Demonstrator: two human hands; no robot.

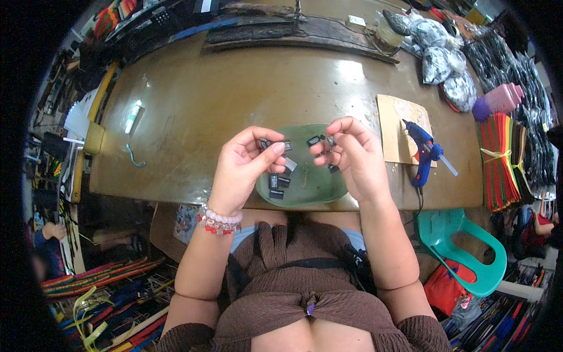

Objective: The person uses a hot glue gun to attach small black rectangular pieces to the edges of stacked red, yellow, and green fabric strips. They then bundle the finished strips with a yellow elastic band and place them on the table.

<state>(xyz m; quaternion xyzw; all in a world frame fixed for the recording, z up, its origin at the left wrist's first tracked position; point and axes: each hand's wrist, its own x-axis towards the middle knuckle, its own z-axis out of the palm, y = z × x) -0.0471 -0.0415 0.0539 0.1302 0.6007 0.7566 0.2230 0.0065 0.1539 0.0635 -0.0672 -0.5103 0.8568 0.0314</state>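
My left hand [243, 161] is closed in a pinch on a small black label [286, 144] with pale print, and another dark piece shows between its fingers. My right hand [355, 155] has thumb and forefinger pressed together on a tiny dark, shiny piece that I cannot make out. Both hands hover over a round green tray [319, 198] at the table's near edge. Several black labels [275, 194] lie in the tray's left part, below my left hand. Another black label [313, 141] shows beside my right fingertips; whether they touch it I cannot tell.
Right of the tray, a blue glue gun [421, 146] with its cord rests on a cardboard sheet [390, 132]. A white-green tube [133, 117] lies on the left. Striped cloth bundles [498, 164], a pink-purple bottle [498, 101] and plastic-wrapped bundles crowd the right. A green chair [492, 276] stands below.
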